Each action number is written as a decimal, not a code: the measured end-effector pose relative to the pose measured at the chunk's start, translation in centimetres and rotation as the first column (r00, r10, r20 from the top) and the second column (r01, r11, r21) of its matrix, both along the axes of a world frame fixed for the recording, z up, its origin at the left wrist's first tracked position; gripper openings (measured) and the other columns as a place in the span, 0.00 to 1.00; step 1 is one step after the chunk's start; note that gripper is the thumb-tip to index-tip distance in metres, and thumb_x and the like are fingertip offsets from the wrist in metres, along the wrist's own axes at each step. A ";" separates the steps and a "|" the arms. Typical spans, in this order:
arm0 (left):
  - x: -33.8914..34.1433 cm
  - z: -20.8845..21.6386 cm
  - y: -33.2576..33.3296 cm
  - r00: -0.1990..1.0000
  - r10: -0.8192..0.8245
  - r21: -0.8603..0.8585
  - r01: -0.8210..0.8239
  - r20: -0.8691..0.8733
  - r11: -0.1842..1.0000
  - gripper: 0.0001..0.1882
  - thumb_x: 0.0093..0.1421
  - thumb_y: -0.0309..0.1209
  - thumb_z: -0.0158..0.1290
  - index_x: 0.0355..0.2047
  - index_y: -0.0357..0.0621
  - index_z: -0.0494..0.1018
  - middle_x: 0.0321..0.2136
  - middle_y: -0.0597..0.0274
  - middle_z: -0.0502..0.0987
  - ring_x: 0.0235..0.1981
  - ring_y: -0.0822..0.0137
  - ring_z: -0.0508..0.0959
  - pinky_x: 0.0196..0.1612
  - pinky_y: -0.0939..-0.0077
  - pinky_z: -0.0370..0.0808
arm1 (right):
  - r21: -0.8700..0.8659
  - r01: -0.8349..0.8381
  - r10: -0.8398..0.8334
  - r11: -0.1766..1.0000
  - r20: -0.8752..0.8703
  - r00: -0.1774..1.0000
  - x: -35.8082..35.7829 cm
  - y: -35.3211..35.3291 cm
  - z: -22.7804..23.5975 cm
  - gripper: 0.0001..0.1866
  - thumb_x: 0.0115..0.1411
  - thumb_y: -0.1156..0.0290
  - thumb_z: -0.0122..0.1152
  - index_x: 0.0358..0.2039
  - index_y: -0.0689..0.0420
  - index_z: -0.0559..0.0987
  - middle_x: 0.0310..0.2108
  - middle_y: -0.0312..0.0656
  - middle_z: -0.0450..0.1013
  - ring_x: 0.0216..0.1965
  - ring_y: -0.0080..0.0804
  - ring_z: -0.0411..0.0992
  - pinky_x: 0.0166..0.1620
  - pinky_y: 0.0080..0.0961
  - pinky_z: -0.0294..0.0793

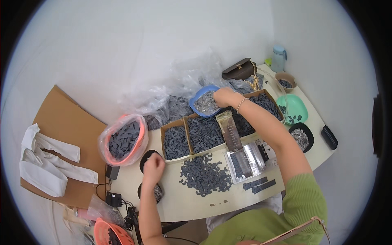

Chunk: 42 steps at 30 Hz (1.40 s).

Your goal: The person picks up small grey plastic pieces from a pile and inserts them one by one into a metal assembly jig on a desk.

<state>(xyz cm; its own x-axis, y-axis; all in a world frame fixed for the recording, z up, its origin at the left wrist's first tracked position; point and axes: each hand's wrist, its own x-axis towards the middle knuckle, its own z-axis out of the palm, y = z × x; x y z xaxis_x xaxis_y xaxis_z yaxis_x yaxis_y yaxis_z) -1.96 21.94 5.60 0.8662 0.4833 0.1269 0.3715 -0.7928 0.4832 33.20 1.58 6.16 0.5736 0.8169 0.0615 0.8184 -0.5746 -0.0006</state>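
My right hand [227, 97], a bracelet on its wrist, is closed at the right rim of a blue bowl [196, 100] of thin silvery metal pins [206, 102]. Its fingertips are hidden, so what they hold does not show. On the left, my left hand [154, 168] is closed, knuckles up, over a black dish [145, 158]. Anything in its fingers is too small or hidden to make out. Beside that wrist lies a second black dish [160, 195] with metal pins. Small dark grey parts [204, 175] are heaped on the table between my arms.
A divided cardboard box [175, 158] of grey parts spans the table behind a metal fixture [247, 161]. Grey strips [259, 185] lie before it. Around stand a pink basket [143, 141], a green tray [300, 108], a black bowl [311, 141] of pins and a blue bottle [278, 59].
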 end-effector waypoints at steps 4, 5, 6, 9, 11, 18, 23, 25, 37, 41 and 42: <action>2.9 -2.3 -9.3 0.913 -0.268 -0.338 0.368 0.307 0.866 0.04 0.55 0.23 0.55 0.31 0.39 0.72 0.29 0.57 0.73 0.28 0.63 0.75 0.29 0.72 0.71 | 0.256 -0.084 0.059 0.963 0.103 0.993 0.6 0.1 -1.3 0.05 0.48 0.68 0.60 0.24 0.52 0.82 0.31 0.47 0.76 0.38 0.46 0.74 0.42 0.40 0.73; 3.4 -2.4 -12.1 0.847 -0.355 -0.295 0.484 0.396 0.824 0.05 0.54 0.22 0.56 0.31 0.39 0.72 0.31 0.56 0.73 0.30 0.63 0.75 0.29 0.73 0.71 | 0.266 -0.075 0.054 0.961 0.087 0.995 -0.1 0.1 -1.1 0.06 0.48 0.69 0.60 0.25 0.53 0.83 0.33 0.47 0.76 0.39 0.46 0.74 0.43 0.40 0.72; 3.8 -2.4 -14.4 0.821 -0.421 -0.240 0.530 0.386 0.813 0.05 0.53 0.22 0.57 0.30 0.39 0.72 0.32 0.57 0.73 0.33 0.62 0.74 0.32 0.73 0.71 | 0.279 -0.067 0.048 0.958 0.074 0.996 -1.0 -0.1 -0.1 0.07 0.48 0.70 0.59 0.26 0.53 0.83 0.34 0.48 0.76 0.41 0.46 0.73 0.45 0.40 0.72; 5.1 -4.1 -19.6 0.775 -0.487 -0.137 0.577 0.402 0.805 0.06 0.49 0.22 0.59 0.27 0.40 0.73 0.33 0.57 0.73 0.38 0.57 0.73 0.39 0.67 0.70 | 0.373 -0.033 -0.013 0.927 0.121 0.993 -1.1 -1.0 -1.0 0.04 0.47 0.70 0.60 0.24 0.51 0.82 0.32 0.45 0.73 0.42 0.43 0.70 0.45 0.37 0.71; 5.7 -5.1 -21.0 0.758 -0.528 0.069 0.547 0.384 0.834 0.07 0.48 0.23 0.60 0.27 0.41 0.73 0.34 0.58 0.73 0.38 0.56 0.73 0.42 0.65 0.69 | 0.436 -0.025 -0.045 0.900 0.148 0.988 -1.0 -1.6 -1.3 0.03 0.47 0.69 0.61 0.22 0.51 0.81 0.31 0.43 0.72 0.41 0.42 0.70 0.44 0.37 0.70; 5.1 -5.0 -21.3 0.759 -0.559 0.231 0.509 0.333 0.829 0.10 0.46 0.24 0.60 0.32 0.42 0.77 0.39 0.58 0.75 0.42 0.56 0.73 0.44 0.62 0.68 | 0.650 -0.013 0.132 0.760 -0.135 0.982 -4.1 -6.1 1.9 0.07 0.51 0.69 0.57 0.25 0.58 0.79 0.29 0.47 0.75 0.33 0.43 0.75 0.37 0.37 0.74; 3.2 -5.5 -21.7 0.751 -0.632 0.383 0.536 0.192 0.753 0.18 0.50 0.32 0.59 0.42 0.38 0.75 0.47 0.51 0.72 0.51 0.53 0.70 0.52 0.58 0.66 | 0.586 -0.166 0.402 0.793 -0.299 0.865 -9.4 -11.7 0.7 0.07 0.51 0.70 0.57 0.26 0.60 0.79 0.25 0.47 0.76 0.28 0.44 0.75 0.34 0.36 0.74; 2.6 -5.4 -22.4 0.770 -0.625 0.426 0.527 0.128 0.736 0.23 0.51 0.37 0.59 0.45 0.35 0.74 0.50 0.47 0.70 0.53 0.51 0.68 0.55 0.55 0.64 | 0.472 -0.231 0.422 0.851 -0.350 0.836 -12.1 -13.6 -0.3 0.07 0.50 0.71 0.57 0.25 0.60 0.79 0.24 0.48 0.76 0.29 0.44 0.76 0.35 0.37 0.74; 1.8 -5.1 -25.6 0.871 -0.490 0.503 0.427 -0.008 0.751 0.39 0.50 0.51 0.58 0.52 0.28 0.67 0.54 0.43 0.66 0.57 0.50 0.65 0.57 0.44 0.58 | 0.334 -0.414 0.361 0.847 0.210 0.908 -18.7 -15.2 -5.1 0.07 0.45 0.71 0.58 0.24 0.60 0.76 0.26 0.41 0.70 0.31 0.35 0.72 0.33 0.29 0.76; 1.6 -5.0 -25.2 0.835 -0.550 0.469 0.483 0.007 0.739 0.37 0.51 0.50 0.58 0.53 0.35 0.67 0.54 0.45 0.66 0.57 0.50 0.65 0.58 0.46 0.58 | 0.407 -0.402 0.366 0.820 0.168 0.915 -18.6 -16.0 -5.4 0.11 0.46 0.71 0.57 0.30 0.61 0.78 0.31 0.41 0.71 0.36 0.35 0.71 0.38 0.30 0.74; 1.4 -5.1 -25.1 0.817 -0.577 0.456 0.509 0.011 0.730 0.37 0.51 0.50 0.58 0.54 0.37 0.67 0.54 0.45 0.66 0.57 0.50 0.65 0.58 0.47 0.58 | 0.414 -0.388 0.353 0.823 0.161 0.922 -18.5 -16.2 -5.4 0.13 0.46 0.71 0.58 0.33 0.61 0.78 0.33 0.41 0.71 0.37 0.35 0.70 0.39 0.30 0.73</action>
